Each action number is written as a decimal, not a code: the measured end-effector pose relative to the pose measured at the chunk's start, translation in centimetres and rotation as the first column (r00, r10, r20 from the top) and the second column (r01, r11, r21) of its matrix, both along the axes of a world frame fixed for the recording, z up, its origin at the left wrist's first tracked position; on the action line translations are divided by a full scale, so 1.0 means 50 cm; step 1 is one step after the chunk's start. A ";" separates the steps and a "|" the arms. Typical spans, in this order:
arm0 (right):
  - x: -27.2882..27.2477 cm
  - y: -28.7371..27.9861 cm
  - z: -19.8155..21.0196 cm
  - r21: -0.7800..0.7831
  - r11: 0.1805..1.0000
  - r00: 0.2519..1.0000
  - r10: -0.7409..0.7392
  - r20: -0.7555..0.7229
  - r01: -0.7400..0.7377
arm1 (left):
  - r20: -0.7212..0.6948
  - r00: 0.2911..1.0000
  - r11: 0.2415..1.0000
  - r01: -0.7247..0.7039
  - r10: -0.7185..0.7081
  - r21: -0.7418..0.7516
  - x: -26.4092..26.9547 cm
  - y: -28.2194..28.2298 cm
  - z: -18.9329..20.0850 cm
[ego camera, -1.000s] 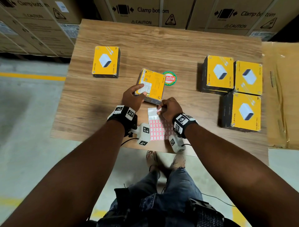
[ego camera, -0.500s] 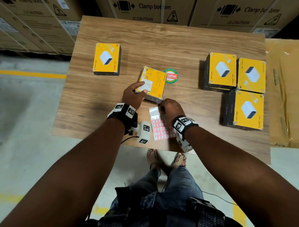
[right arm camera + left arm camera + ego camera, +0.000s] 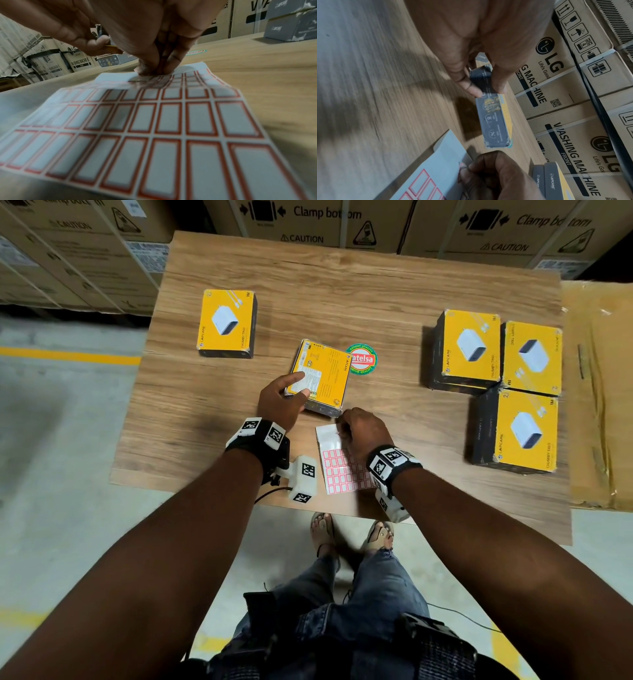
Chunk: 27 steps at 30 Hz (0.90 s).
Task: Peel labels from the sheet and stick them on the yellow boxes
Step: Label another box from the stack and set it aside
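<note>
My left hand (image 3: 286,398) grips a yellow box (image 3: 322,376) by its near-left corner, back face up, tilted on the table (image 3: 394,285); the left wrist view shows thumb and fingers clamped across the yellow box's dark side (image 3: 491,120). The label sheet (image 3: 342,470) with red-bordered labels lies at the table's near edge. My right hand (image 3: 359,433) rests on its far end, fingertips (image 3: 150,69) pinching at a label (image 3: 137,70) on the label sheet (image 3: 154,128); the label itself is mostly hidden.
One yellow box (image 3: 227,323) lies far left. Three more yellow boxes (image 3: 496,385) cluster at the right. A round green-red sticker (image 3: 363,359) sits beside the held box. Large cardboard cartons (image 3: 308,224) stand behind the table, a flat carton (image 3: 599,405) to the right.
My right hand slid slightly right and down onto the sheet's far end. The left hand kept its hold on the box, which barely shifted.
</note>
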State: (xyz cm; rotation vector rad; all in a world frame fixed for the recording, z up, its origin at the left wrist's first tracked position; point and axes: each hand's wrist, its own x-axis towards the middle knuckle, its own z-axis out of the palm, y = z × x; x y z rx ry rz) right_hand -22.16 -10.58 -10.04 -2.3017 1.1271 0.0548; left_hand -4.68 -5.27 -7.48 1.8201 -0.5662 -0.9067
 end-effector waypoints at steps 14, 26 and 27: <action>0.004 -0.010 -0.006 -0.023 0.997 0.997 0.068 -0.037 -0.069 | -0.043 0.999 1.000 -0.015 0.014 -0.025 0.002 0.008 -0.010; 0.004 -0.006 -0.005 -0.074 0.997 0.998 0.032 -0.062 -0.036 | 0.004 1.000 1.000 -0.003 0.003 -0.024 -0.006 0.015 -0.010; 0.005 -0.007 -0.006 -0.069 0.997 0.998 0.027 -0.061 -0.031 | 0.008 1.000 1.000 -0.003 0.003 -0.021 -0.006 0.016 -0.010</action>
